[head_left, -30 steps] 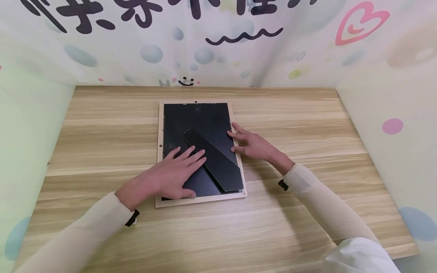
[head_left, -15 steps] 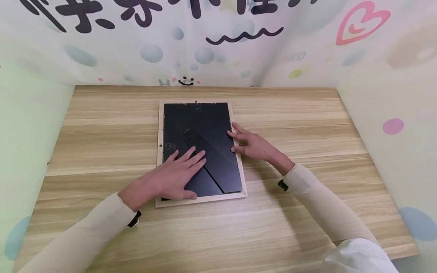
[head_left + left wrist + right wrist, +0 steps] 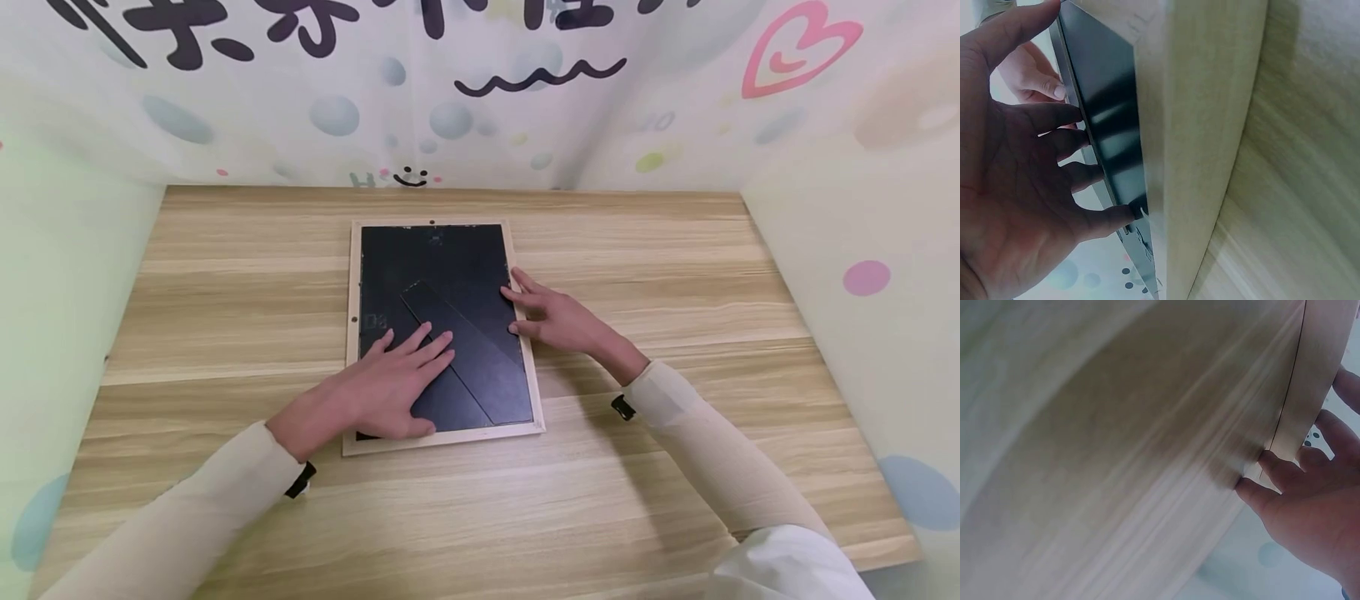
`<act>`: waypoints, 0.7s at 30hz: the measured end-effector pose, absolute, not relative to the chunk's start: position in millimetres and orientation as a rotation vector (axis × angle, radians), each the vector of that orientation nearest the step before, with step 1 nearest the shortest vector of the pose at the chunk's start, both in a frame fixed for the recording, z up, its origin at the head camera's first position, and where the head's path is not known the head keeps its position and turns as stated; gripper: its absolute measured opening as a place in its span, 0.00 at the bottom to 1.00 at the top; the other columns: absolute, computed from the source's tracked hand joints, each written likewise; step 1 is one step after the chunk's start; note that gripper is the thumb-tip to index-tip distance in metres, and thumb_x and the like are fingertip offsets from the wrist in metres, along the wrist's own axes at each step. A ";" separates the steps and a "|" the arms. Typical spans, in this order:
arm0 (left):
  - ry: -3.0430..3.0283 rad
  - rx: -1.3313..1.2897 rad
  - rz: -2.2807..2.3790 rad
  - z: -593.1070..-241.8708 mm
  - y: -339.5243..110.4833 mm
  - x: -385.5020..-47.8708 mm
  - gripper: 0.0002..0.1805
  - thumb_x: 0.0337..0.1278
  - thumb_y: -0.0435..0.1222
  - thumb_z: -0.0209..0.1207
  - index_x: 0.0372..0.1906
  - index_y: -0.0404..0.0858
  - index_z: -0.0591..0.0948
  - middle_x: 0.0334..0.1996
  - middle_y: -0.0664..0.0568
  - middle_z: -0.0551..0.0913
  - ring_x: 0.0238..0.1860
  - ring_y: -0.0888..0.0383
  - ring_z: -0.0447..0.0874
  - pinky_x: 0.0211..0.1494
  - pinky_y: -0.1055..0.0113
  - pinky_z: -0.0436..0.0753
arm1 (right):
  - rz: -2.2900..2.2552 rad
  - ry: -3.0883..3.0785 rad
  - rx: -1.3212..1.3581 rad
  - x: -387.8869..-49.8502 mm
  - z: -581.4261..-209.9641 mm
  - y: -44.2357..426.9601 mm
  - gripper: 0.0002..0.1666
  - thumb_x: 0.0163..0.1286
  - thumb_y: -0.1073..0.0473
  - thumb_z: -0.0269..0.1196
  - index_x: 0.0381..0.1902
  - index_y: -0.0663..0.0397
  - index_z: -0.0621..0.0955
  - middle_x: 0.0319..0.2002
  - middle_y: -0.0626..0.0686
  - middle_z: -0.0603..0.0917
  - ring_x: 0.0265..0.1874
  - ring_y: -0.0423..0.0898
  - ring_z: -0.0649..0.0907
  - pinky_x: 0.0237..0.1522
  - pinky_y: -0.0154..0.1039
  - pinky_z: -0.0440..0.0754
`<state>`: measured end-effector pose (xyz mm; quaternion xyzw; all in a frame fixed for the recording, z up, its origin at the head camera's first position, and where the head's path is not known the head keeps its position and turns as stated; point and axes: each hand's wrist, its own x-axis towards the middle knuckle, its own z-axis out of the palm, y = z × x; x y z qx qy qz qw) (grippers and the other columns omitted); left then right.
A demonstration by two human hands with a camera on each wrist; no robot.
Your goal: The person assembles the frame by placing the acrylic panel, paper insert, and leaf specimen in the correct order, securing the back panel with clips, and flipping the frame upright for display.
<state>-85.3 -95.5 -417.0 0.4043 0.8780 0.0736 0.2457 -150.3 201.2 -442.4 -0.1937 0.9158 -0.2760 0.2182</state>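
A picture frame point(image 3: 355, 275) with a pale wooden rim lies face down, its black backing board point(image 3: 465, 262) upward. Slanting across the board is a black easel leg point(image 3: 483, 362), which lies nearly flat. My left hand point(image 3: 386, 387) rests on the lower left of the board with fingers spread, fingertips reaching the leg's left edge. In the left wrist view, the left hand's fingertips point(image 3: 1119, 215) touch the dark board. My right hand point(image 3: 562, 321) touches the frame's right edge with its fingertips. The right wrist view shows those fingers point(image 3: 1272, 469) against the rim's side.
The frame lies on a wood-grain table point(image 3: 240, 275). A white printed curtain point(image 3: 450, 50) stands behind it, with pale walls point(image 3: 67, 250) at both sides. A black clip point(image 3: 622, 407) sits by the right sleeve, another clip point(image 3: 302, 481) by the left.
The easel leg has gone from raised above the board to nearly flat against it. My left hand has shifted very slightly right; the right hand has stayed at the frame's edge.
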 end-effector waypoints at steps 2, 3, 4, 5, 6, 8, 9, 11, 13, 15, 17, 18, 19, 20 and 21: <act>2.392 1.093 0.208 -416.1 -95.0 -85.4 0.49 0.56 0.58 0.59 0.77 0.41 0.54 0.79 0.49 0.42 0.78 0.45 0.33 0.71 0.33 0.48 | -0.765 2.537 -0.543 -150.1 -441.6 201.4 0.38 0.71 0.45 0.60 0.74 0.42 0.61 0.78 0.42 0.42 0.75 0.51 0.56 0.71 0.53 0.59; 2.391 1.088 0.212 -415.7 -94.8 -85.4 0.49 0.56 0.58 0.59 0.77 0.41 0.54 0.79 0.49 0.42 0.78 0.45 0.34 0.71 0.33 0.48 | -0.764 2.539 -0.544 -150.0 -441.6 201.4 0.38 0.71 0.45 0.60 0.74 0.42 0.61 0.78 0.42 0.42 0.75 0.51 0.57 0.71 0.53 0.59; 2.389 1.083 0.217 -415.3 -94.6 -85.4 0.49 0.56 0.58 0.59 0.77 0.41 0.54 0.79 0.49 0.42 0.78 0.45 0.34 0.71 0.33 0.48 | -0.763 2.539 -0.545 -150.0 -441.6 201.5 0.39 0.71 0.45 0.60 0.74 0.42 0.61 0.78 0.42 0.42 0.75 0.51 0.56 0.71 0.53 0.59; 2.387 1.080 0.221 -415.1 -94.3 -85.3 0.49 0.56 0.57 0.59 0.77 0.40 0.54 0.79 0.49 0.42 0.78 0.45 0.34 0.71 0.32 0.47 | -0.763 2.538 -0.547 -150.0 -441.6 201.7 0.39 0.70 0.45 0.60 0.74 0.42 0.60 0.78 0.42 0.42 0.75 0.51 0.56 0.71 0.53 0.59; 2.385 1.074 0.228 -415.0 -94.0 -85.2 0.49 0.56 0.57 0.59 0.77 0.40 0.54 0.79 0.49 0.42 0.78 0.45 0.33 0.71 0.32 0.47 | -0.761 2.538 -0.550 -150.1 -441.9 201.8 0.39 0.71 0.45 0.60 0.75 0.42 0.60 0.78 0.42 0.42 0.75 0.51 0.56 0.71 0.53 0.59; 2.381 1.061 0.237 -415.9 -93.4 -84.9 0.49 0.56 0.56 0.59 0.77 0.40 0.54 0.79 0.49 0.42 0.78 0.45 0.33 0.71 0.32 0.47 | -0.760 2.537 -0.550 -149.9 -443.1 202.1 0.39 0.71 0.45 0.60 0.75 0.42 0.60 0.78 0.42 0.42 0.75 0.51 0.56 0.71 0.53 0.59; 2.381 1.055 0.242 -416.3 -93.0 -84.7 0.49 0.56 0.56 0.60 0.77 0.40 0.54 0.79 0.49 0.43 0.78 0.45 0.33 0.71 0.32 0.46 | -0.758 2.538 -0.547 -149.9 -443.6 202.0 0.39 0.71 0.45 0.59 0.75 0.41 0.60 0.78 0.41 0.42 0.75 0.51 0.56 0.71 0.53 0.59; 2.383 1.041 0.247 -417.2 -92.1 -84.6 0.48 0.56 0.55 0.60 0.77 0.40 0.54 0.79 0.50 0.42 0.78 0.46 0.33 0.71 0.32 0.46 | -0.759 2.536 -0.545 -149.8 -444.1 202.1 0.39 0.71 0.45 0.59 0.75 0.41 0.60 0.78 0.42 0.42 0.75 0.52 0.56 0.71 0.54 0.59; 2.390 1.026 0.247 -417.6 -91.1 -84.4 0.48 0.56 0.55 0.60 0.77 0.41 0.55 0.79 0.50 0.42 0.78 0.46 0.32 0.71 0.32 0.45 | -0.759 2.538 -0.530 -149.7 -444.1 201.9 0.39 0.71 0.44 0.59 0.75 0.40 0.60 0.78 0.41 0.42 0.75 0.51 0.56 0.71 0.53 0.59; 2.399 1.013 0.248 -417.4 -90.1 -84.1 0.48 0.56 0.54 0.61 0.77 0.41 0.55 0.79 0.50 0.43 0.78 0.47 0.33 0.71 0.32 0.45 | -0.759 2.539 -0.519 -149.8 -443.9 201.7 0.38 0.71 0.44 0.59 0.75 0.40 0.60 0.78 0.40 0.42 0.75 0.51 0.56 0.71 0.53 0.59; 2.406 0.999 0.249 -417.0 -88.7 -83.8 0.47 0.55 0.53 0.61 0.76 0.41 0.56 0.79 0.51 0.43 0.78 0.47 0.33 0.71 0.31 0.46 | -0.762 2.540 -0.512 -149.8 -443.5 201.6 0.38 0.71 0.44 0.59 0.75 0.39 0.60 0.78 0.40 0.42 0.75 0.50 0.56 0.71 0.53 0.59; 2.410 0.991 0.252 -416.6 -88.1 -83.4 0.47 0.55 0.53 0.61 0.76 0.41 0.56 0.79 0.51 0.44 0.78 0.47 0.33 0.71 0.31 0.46 | -0.763 2.540 -0.510 -149.9 -443.5 201.5 0.38 0.71 0.44 0.59 0.74 0.39 0.60 0.78 0.40 0.42 0.75 0.50 0.57 0.71 0.52 0.59; 2.415 0.983 0.256 -416.2 -87.3 -83.0 0.47 0.55 0.52 0.62 0.76 0.41 0.57 0.79 0.51 0.44 0.78 0.47 0.34 0.70 0.31 0.46 | -0.764 2.539 -0.512 -149.8 -443.3 201.4 0.38 0.71 0.44 0.59 0.74 0.39 0.60 0.78 0.40 0.42 0.75 0.50 0.57 0.71 0.52 0.59; 2.419 0.974 0.259 -415.8 -86.6 -82.6 0.47 0.54 0.52 0.62 0.76 0.41 0.57 0.79 0.51 0.45 0.78 0.47 0.34 0.70 0.30 0.47 | -0.766 2.537 -0.517 -149.9 -443.0 201.3 0.38 0.71 0.44 0.59 0.75 0.40 0.60 0.78 0.41 0.42 0.75 0.51 0.57 0.71 0.53 0.59; 2.424 0.965 0.259 -415.6 -85.9 -82.1 0.47 0.54 0.51 0.63 0.76 0.40 0.58 0.79 0.51 0.45 0.78 0.47 0.34 0.70 0.30 0.47 | -0.767 2.535 -0.522 -150.0 -442.9 201.4 0.38 0.71 0.44 0.59 0.75 0.40 0.60 0.78 0.41 0.42 0.75 0.51 0.57 0.71 0.53 0.59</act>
